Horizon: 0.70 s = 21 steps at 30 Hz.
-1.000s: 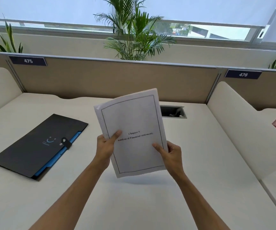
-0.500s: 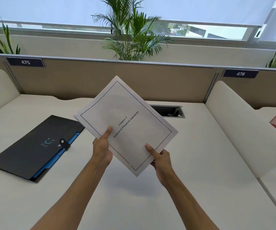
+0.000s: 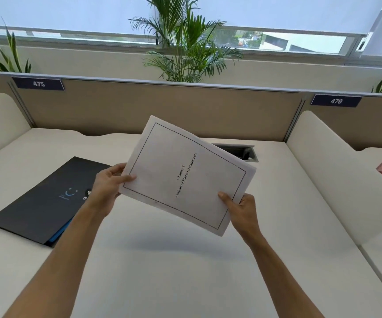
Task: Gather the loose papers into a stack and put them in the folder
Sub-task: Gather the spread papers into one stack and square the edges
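— Where are the papers?

— The stack of papers (image 3: 186,174) is up in the air above the desk (image 3: 185,271), turned sideways so its printed title runs bottom to top. The left hand (image 3: 109,183) pinches the left corner, thumb on the front sheet. The right hand (image 3: 240,208) grips the lower right edge, thumb on top.

— And the folder?

— The black folder (image 3: 41,203) lies flat on the desk to the left, well apart from the stack, a blue edge showing along its near side. Its clasp is mostly hidden behind the left wrist, so I can't say whether it is fastened.
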{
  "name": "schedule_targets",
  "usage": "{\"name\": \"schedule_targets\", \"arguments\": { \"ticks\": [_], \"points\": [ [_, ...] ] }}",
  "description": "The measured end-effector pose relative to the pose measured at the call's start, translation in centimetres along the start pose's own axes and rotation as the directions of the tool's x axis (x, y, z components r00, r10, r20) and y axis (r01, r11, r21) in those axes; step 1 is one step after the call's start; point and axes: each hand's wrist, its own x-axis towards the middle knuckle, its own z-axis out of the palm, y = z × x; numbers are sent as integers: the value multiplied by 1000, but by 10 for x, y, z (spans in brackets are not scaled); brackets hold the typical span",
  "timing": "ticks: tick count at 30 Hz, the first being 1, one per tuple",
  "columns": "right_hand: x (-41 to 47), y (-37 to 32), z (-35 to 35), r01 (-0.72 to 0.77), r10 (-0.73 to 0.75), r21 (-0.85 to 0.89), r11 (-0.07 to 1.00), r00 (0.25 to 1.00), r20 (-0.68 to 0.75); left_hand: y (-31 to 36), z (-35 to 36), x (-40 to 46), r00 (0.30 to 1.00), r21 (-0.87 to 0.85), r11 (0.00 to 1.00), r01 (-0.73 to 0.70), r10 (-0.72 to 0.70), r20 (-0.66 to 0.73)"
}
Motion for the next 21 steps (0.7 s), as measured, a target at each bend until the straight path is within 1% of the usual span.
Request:
{"name": "schedule_targets", "arguments": {
  "ticks": [3, 5, 6, 7, 10, 12, 15, 18, 21],
  "points": [
    [-2, 5, -2, 6, -5, -43, 999, 1000, 18, -5, -5, -2, 992, 214, 977, 2, -28, 121],
    [-6, 10, 0, -15, 16, -44, 999, 999, 34, -15, -4, -6, 979, 294, 956, 16, -75, 190],
    [-8, 13, 2, -23, 25, -40, 999, 999, 41, -23, -2, -7, 977, 302, 953, 26, -89, 194],
    [-11, 15, 4, -31, 32, -36, 999, 998, 46, -30, 0, -9, 979, 290, 956, 36, -91, 181],
    [-18, 23, 9, -45, 46, -18, 999, 998, 34, -53, 7, -16, 996, 239, 971, 28, -46, 73],
    [-22, 27, 9, -60, 60, 9, 998, 998, 34, -67, 7, -18, 999, 210, 978, 22, -28, 27],
    [-30, 33, 7, -117, 111, 54, 992, 988, 108, -83, 3, -25, 999, 176, 984, 28, -33, 22],
    [-37, 40, 6, -140, 135, 13, 990, 974, 184, -101, -3, -34, 998, 171, 984, 44, -53, 47],
    [-38, 44, 6, -155, 157, -25, 988, 972, 175, -111, -6, -36, 998, 165, 985, 47, -53, 27]
  ]
}}
